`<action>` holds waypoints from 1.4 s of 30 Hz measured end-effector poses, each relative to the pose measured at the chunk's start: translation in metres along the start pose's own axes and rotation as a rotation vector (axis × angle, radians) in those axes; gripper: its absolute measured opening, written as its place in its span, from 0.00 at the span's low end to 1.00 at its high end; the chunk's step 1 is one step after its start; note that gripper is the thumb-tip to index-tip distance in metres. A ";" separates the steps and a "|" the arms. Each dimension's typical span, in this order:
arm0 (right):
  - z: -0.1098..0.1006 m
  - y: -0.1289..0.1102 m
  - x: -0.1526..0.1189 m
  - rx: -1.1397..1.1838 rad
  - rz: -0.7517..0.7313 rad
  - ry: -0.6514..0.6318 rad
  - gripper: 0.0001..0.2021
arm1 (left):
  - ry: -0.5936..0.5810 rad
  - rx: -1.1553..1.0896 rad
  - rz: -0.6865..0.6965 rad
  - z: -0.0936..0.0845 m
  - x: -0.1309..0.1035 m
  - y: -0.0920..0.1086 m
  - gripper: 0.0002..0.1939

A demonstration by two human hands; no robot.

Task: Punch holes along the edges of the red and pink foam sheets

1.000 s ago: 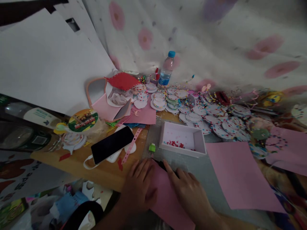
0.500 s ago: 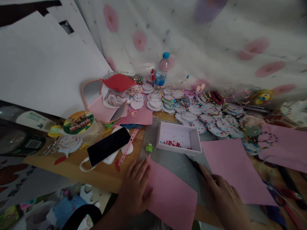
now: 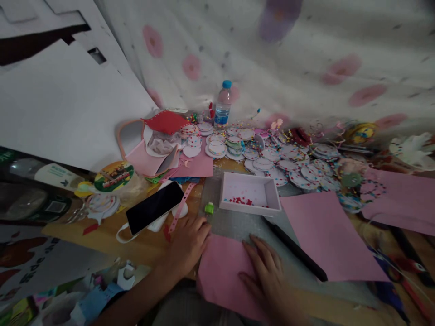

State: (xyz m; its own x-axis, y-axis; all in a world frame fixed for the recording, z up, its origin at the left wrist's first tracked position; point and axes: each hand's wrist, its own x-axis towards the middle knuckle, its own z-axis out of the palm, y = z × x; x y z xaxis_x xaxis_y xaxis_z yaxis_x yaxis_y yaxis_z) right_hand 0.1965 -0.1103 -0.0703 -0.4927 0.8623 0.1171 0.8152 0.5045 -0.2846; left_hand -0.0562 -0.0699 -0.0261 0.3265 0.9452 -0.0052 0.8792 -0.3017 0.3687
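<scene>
A pink paper sheet [image 3: 226, 271] lies at the near edge of the grey cutting mat [image 3: 234, 226], its lower left edge bent. My left hand [image 3: 190, 240] is at its upper left edge, fingers together and bent against the paper; the thumb is hidden. My right hand [image 3: 267, 276] rests on the sheet's right part with the fingers apart. To the right of that hand lies a slim black-handled tool [image 3: 295, 249] with a thin pointed tip, like a craft knife. A second pink sheet [image 3: 329, 235] is beside it.
A white box [image 3: 249, 192] with small red pieces stands behind the sheet. A green clip [image 3: 209, 208] is left of it. A phone [image 3: 154, 207] lies farther left. Round beaded cards [image 3: 268, 160] pile up behind, near a water bottle [image 3: 223, 106].
My right hand has let go of the black tool, which now lies on the mat, and has moved left onto the pink paper. The paper has shifted and turned slightly.
</scene>
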 end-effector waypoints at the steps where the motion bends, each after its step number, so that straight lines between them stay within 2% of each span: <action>1: 0.001 0.000 0.000 0.000 0.005 0.004 0.28 | -0.024 -0.010 0.002 -0.001 0.002 -0.001 0.05; 6: 0.001 0.003 -0.001 0.001 0.012 -0.003 0.27 | -0.072 -0.093 -0.003 -0.005 0.013 -0.004 0.05; 10: 0.002 0.003 -0.002 -0.012 0.024 -0.023 0.27 | -0.057 -0.185 0.009 -0.009 0.019 -0.005 0.07; 13: 0.003 0.004 -0.002 -0.019 0.021 -0.023 0.27 | -0.024 -0.276 -0.033 -0.011 0.019 -0.006 0.07; 17: 0.003 0.005 -0.001 -0.021 0.020 -0.007 0.27 | 0.094 -0.324 -0.123 -0.020 0.011 -0.012 0.05; 20: 0.003 0.005 -0.001 -0.020 0.016 -0.002 0.27 | 0.166 -0.330 -0.129 -0.037 0.011 -0.021 0.04; 24: 0.003 0.005 -0.002 -0.010 0.016 0.008 0.29 | 0.357 -0.178 -0.086 -0.063 0.029 -0.034 0.07; 26: 0.004 0.004 -0.003 0.005 0.021 0.016 0.30 | 0.455 -0.072 -0.054 -0.069 0.041 -0.037 0.11; 27: 0.004 0.004 -0.003 0.018 0.025 0.017 0.31 | 0.466 -0.044 -0.027 -0.069 0.046 -0.035 0.13; 29: 0.004 0.003 -0.002 0.059 0.037 0.024 0.30 | 0.402 -0.042 0.058 -0.063 0.053 -0.029 0.13; 31: 0.003 0.002 0.000 0.118 0.060 0.045 0.27 | 0.263 -0.047 0.144 -0.051 0.056 -0.019 0.13; 34: 0.001 0.001 0.004 0.207 0.110 0.048 0.23 | 0.091 0.000 0.136 -0.034 0.058 -0.010 0.15; 36: -0.001 0.000 0.007 0.244 0.143 0.033 0.26 | 0.011 0.000 0.117 -0.027 0.058 -0.010 0.11; 39: 0.000 -0.001 0.010 0.273 0.207 0.014 0.33 | -0.006 -0.048 0.124 -0.028 0.054 -0.010 0.07; 42: -0.002 -0.004 0.015 0.303 0.260 -0.010 0.33 | 0.083 -0.213 0.131 -0.035 0.053 -0.002 0.16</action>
State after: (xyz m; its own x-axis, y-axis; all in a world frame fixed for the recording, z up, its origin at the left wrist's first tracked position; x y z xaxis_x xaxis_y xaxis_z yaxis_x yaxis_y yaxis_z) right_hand 0.1868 -0.0996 -0.0661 -0.2863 0.9581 -0.0049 0.7869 0.2323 -0.5717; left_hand -0.0529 -0.0152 0.0057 0.3953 0.9095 0.1285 0.7354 -0.3972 0.5490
